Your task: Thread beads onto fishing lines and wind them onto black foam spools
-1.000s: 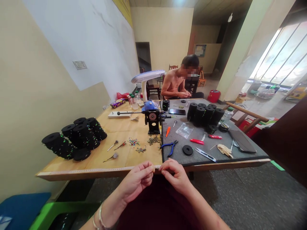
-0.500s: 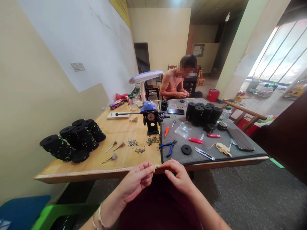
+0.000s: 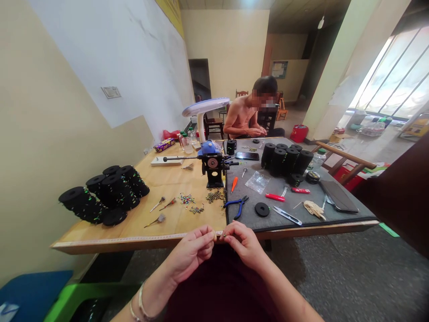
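Note:
My left hand [image 3: 197, 243] is closed in a pinch at the table's front edge, thumb against forefinger; what it holds is too small to make out. Just to its right, my right hand [image 3: 244, 245] pinches a tiny dark metal piece [image 3: 225, 236] between thumb and forefinger. The fingertips of both hands are close together with a narrow gap. Beyond them on the wood lie a pile of small coloured beads [image 3: 187, 199] and a pile of small brassy metal parts [image 3: 214, 196]. Blue-handled pliers [image 3: 237, 207] rest on the grey mat [image 3: 248, 220].
Black foam spools [image 3: 115, 190] stand stacked at left, more spools [image 3: 279, 161] at right. A black hand-cranked winder [image 3: 213, 167] stands mid-table before a lamp [image 3: 205, 107]. Thread snips [image 3: 287, 215], a foam disc [image 3: 262, 209] and a phone [image 3: 339, 196] lie right. Another person [image 3: 246, 114] sits opposite.
My right thumb and forefinger have closed on the tiny metal piece, which showed between the two hands before. My left hand keeps its pinch. The view has shifted slightly.

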